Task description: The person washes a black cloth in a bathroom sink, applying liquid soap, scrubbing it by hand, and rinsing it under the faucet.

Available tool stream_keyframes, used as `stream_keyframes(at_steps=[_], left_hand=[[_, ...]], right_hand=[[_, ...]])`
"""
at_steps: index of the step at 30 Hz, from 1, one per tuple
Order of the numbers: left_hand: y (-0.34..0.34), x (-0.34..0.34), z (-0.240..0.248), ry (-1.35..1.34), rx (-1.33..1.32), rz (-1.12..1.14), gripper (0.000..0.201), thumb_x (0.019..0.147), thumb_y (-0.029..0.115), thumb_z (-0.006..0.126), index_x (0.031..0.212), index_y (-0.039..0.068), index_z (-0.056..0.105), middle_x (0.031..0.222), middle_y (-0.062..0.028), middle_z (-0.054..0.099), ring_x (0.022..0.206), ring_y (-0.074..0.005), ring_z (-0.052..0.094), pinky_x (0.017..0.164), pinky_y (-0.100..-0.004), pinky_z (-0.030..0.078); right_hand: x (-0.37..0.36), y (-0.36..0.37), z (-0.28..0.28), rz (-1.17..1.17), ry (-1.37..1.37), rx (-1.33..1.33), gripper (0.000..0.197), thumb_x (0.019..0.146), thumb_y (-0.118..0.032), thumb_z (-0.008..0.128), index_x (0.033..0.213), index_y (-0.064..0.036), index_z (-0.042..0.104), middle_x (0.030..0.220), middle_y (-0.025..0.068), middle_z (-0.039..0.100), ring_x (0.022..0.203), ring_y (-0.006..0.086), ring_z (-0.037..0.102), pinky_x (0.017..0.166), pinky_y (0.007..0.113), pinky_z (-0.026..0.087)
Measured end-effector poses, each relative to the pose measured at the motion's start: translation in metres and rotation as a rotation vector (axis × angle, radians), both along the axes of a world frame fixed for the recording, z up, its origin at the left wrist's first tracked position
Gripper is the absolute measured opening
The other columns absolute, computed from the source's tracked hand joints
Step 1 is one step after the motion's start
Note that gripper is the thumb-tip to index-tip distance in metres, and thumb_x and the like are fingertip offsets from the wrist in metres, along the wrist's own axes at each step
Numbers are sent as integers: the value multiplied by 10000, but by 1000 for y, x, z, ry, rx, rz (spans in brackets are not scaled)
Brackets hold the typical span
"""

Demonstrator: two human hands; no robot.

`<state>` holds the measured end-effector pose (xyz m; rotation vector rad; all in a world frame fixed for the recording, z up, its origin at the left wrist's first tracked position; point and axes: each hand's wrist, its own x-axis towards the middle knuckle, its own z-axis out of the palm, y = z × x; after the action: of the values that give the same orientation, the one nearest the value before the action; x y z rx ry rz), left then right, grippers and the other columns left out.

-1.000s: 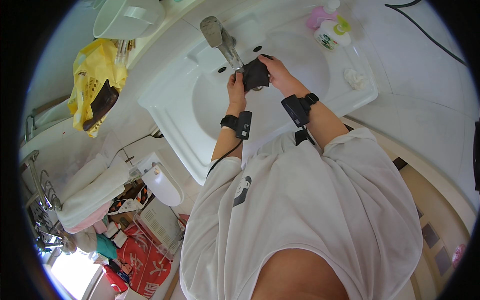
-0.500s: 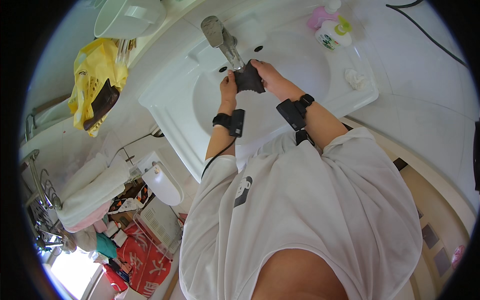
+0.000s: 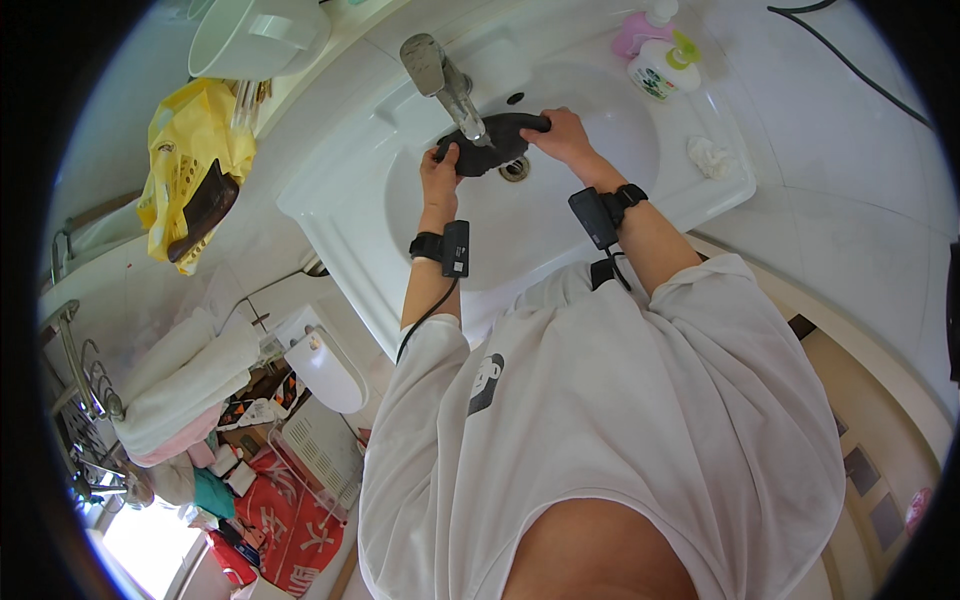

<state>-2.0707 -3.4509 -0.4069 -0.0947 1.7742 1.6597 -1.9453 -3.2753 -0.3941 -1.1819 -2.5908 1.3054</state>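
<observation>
A dark grey cloth [image 3: 490, 150] is stretched between my two hands over the white washbasin [image 3: 540, 225]. My left hand [image 3: 440, 180] grips its left end, thumb on top. The right end is pinched in my right hand [image 3: 565, 135], held slightly higher. Directly above the cloth's middle is the spout of the chrome faucet [image 3: 450, 85]; a clear stream seems to fall from it onto the cloth. Past the cloth's lower edge, the basin's drain [image 3: 514, 170] shows.
Pink and white pump bottles [image 3: 663, 70] stand on the basin's right rim, with a crumpled white tissue [image 3: 710, 158] nearer me. A yellow bag [image 3: 200, 150] and a white mug [image 3: 260, 40] are at upper left. Black devices with cables are strapped to both wrists.
My hands have moved apart, spreading the cloth wider under the spout. The right hand shifted right and the left hand slightly left. The drain has come into view.
</observation>
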Motion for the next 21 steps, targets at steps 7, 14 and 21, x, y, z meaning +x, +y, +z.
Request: stream_keyframes(at_steps=[7,14,21], left_hand=[[31,46,6,234,99,-114,292,820,173,589,1025,3,468,880,-63,559,781,-120,541,653,-251,466],[18,31,-11,270,117,2,242,846,190,554,998,7,509,873,-46,576,791,-106,526,679,-236,437],[41,53,28,279,116,-87,240,852,213,545,992,17,540,867,-31,581,751,-94,533,667,-220,430]], right_hand=[[-13,-38,20,-247,240,-996,378,836,-382,477,1003,-48,536,955,89,555,858,184,551,779,294,458],[-14,-24,25,-136,209,-1236,399,837,-423,459,1029,-77,510,1006,85,537,944,186,512,835,340,442],[1,-27,-26,-282,391,-776,426,811,-359,514,1029,8,517,965,99,566,863,212,543,731,357,465]])
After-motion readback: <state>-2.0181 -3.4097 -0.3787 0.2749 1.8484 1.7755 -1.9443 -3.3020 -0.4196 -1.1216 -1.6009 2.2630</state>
